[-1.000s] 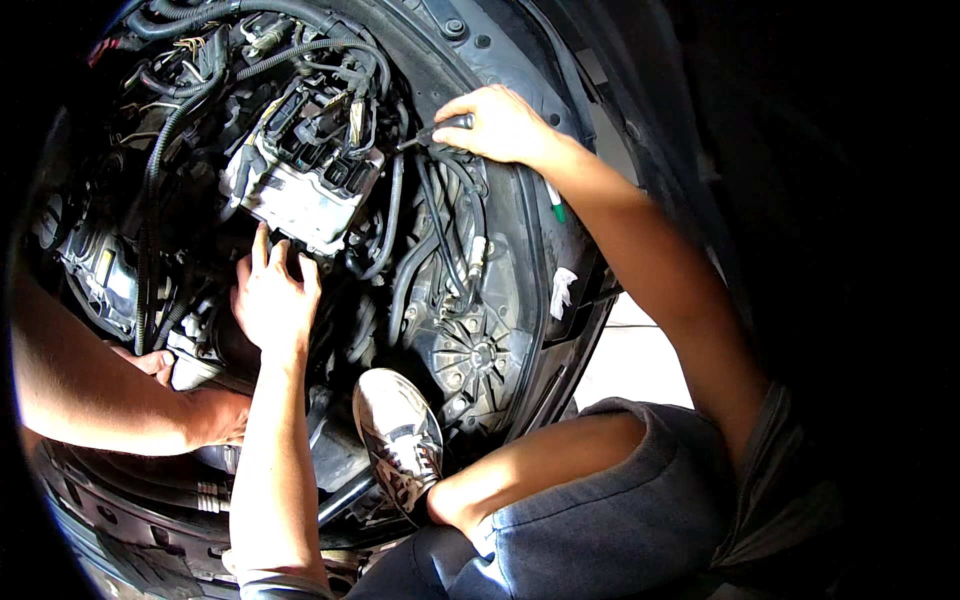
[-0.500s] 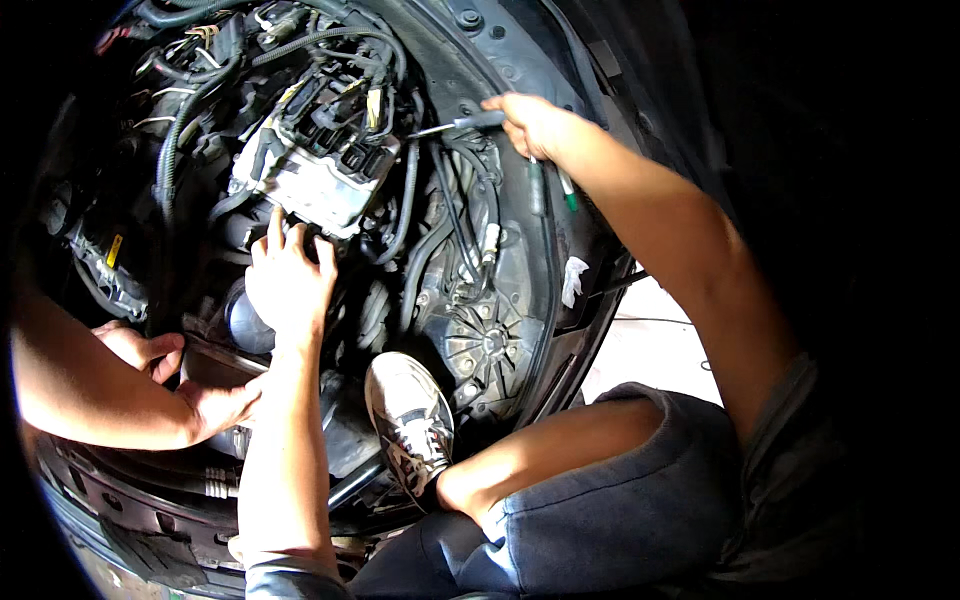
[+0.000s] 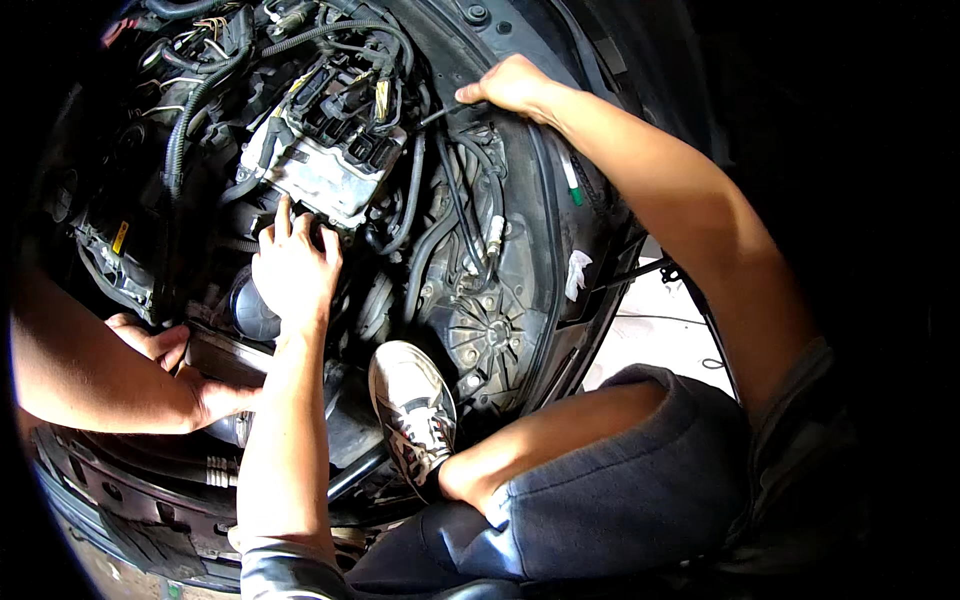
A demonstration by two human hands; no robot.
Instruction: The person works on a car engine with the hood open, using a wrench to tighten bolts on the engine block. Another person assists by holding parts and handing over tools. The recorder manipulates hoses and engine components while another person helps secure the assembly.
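My left hand [image 3: 297,265] is over the engine with its fingers apart, the index fingertip against the lower edge of a silver metal box [image 3: 325,185] that carries black connector sockets. Nothing shows in that hand. At the far right side of the engine bay, my right hand [image 3: 515,88] is closed around a screwdriver [image 3: 440,115]. Its thin shaft points left toward the hoses beside the box; most of its handle is hidden by the hand and shadow. Another person's two hands [image 3: 222,396] hold a flat, dull metal-edged part [image 3: 225,352] at the lower left.
My shoe [image 3: 410,395] stands inside the engine bay, beside a ribbed round strut mount [image 3: 497,335]. A green-capped marker [image 3: 573,182] and a crumpled white tissue [image 3: 577,275] lie along the right fender. Hoses and wiring [image 3: 180,130] crowd the left. A round dark part [image 3: 252,308] sits below my left hand.
My right hand has moved slightly up and left, now covering more of the screwdriver's handle. My left hand stays by the silver box. The view has shifted a little.
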